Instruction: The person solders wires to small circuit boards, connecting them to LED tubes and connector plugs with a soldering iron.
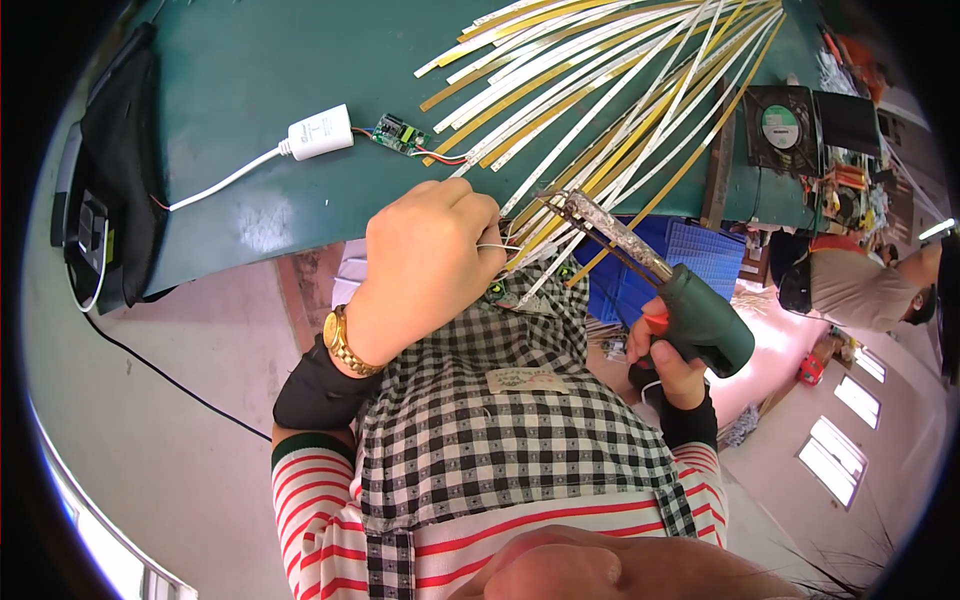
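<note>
My left hand [435,255] is closed at the table's near edge, with a thin white wire coming from between its fingertips; the fingertips are partly hidden. My right hand [672,368] grips a dark green soldering gun [708,322], a finger at its red trigger. Its worn metal barrel points up and left, and the tip is close to the ends of the narrow white and yellow strips [600,75]. These fan out over the green table [260,60]. Beyond my left hand lies a small green circuit board [400,133], wired to a white plug-in box [320,132].
A black bag-like case [115,165] lies at the table's left end, with cables running from it. A square fan [782,130] stands at the right. Below the table edge is a blue crate [700,255]. Another person [850,285] is at the far right.
</note>
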A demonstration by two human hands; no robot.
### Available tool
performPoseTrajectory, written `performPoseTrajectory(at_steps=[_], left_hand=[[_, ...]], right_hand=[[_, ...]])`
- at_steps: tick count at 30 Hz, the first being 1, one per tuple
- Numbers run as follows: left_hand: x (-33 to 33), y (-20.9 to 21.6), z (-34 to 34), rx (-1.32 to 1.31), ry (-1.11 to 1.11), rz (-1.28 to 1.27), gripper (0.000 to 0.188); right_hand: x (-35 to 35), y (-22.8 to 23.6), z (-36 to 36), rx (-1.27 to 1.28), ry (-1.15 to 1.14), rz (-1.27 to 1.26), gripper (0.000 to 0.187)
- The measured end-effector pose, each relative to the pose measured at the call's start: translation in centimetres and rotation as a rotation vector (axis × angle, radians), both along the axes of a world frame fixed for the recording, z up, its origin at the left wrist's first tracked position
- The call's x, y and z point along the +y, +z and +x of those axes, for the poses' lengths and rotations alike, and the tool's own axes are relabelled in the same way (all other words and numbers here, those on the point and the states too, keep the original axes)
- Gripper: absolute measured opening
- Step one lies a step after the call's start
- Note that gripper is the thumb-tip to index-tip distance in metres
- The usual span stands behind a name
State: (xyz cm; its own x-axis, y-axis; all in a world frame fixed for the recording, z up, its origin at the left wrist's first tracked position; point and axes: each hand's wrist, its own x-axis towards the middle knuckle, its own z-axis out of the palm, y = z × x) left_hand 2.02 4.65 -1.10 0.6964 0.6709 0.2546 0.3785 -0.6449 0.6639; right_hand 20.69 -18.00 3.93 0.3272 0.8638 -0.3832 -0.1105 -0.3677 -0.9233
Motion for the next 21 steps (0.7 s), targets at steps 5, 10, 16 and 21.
performPoseTrajectory(at_steps=[5,10,16,21], left_hand=[[0.1,-0.1,0.1,0.002,-0.011,0.017,0.012],[0.1,0.1,0.2,-0.014,-0.011,0.009,0.009],[-0.1,0.0,0.3,-0.027,-0.019,-0.008,0.008],[-0.3,0.1,0.2,-0.014,0.005,-0.014,0.008]], right_hand=[[0.2,-1.6,-2.5,0.114,-0.151,0.016,0.054],[1.7,-4.5,-4.5,0.214,-0.277,0.351,0.05],[5.6,-5.7,-4.3,0.257,-0.321,0.567,0.042],[8.0,-4.7,-3.9,0.279,-0.289,0.637,0.04]])
